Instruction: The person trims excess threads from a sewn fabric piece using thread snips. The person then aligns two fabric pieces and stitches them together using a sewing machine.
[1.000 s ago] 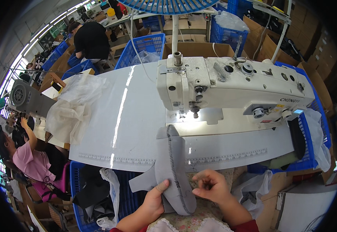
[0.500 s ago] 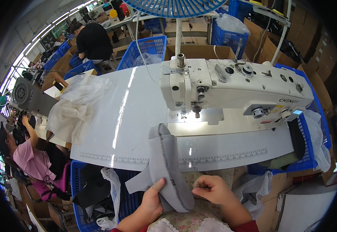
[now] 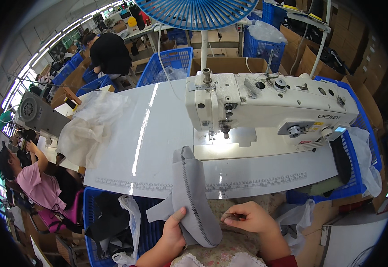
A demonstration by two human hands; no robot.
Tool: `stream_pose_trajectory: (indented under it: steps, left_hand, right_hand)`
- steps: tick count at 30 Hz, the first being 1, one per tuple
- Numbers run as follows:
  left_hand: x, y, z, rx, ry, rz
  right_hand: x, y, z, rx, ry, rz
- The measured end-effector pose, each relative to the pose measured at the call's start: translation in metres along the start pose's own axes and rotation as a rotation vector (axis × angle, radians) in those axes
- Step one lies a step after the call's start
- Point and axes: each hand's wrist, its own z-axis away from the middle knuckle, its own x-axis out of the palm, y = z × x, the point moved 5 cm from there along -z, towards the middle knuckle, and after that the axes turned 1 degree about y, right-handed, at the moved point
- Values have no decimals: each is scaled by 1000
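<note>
My left hand (image 3: 173, 231) is closed round the lower left side of a grey fabric bootie (image 3: 188, 191), its thumb lying on top. A dark zigzag seam runs along the bootie's length and round its lower end, and a flap sticks out to the left. The upper end lies over the near edge of the sewing table. My right hand (image 3: 252, 218) is closed on a small dark tool (image 3: 235, 216), perhaps thread snips, just right of the bootie's lower end. Most of the tool is hidden by the fingers.
A white sewing machine (image 3: 265, 104) stands on the white table (image 3: 114, 155), its lamp lit. A blue basket (image 3: 88, 222) with dark cloth is at lower left, another blue basket (image 3: 361, 151) at right. A blue fan (image 3: 194, 11) hangs above. Two people work at left.
The dark tool now shows between the fingers of my right hand, which has turned slightly. The bootie stays in my left hand, nearly in place. The view has shifted a little.
</note>
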Motion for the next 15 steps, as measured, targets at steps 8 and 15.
stream_pose_trajectory:
  steps: [8,15]
  left_hand:
    - [-10,2,-2,23,-45,33]
    - [-22,7,-5,48,28,27]
  right_hand:
    - [-20,10,3,99,133,-245]
    - [-34,13,-10,-113,412,441]
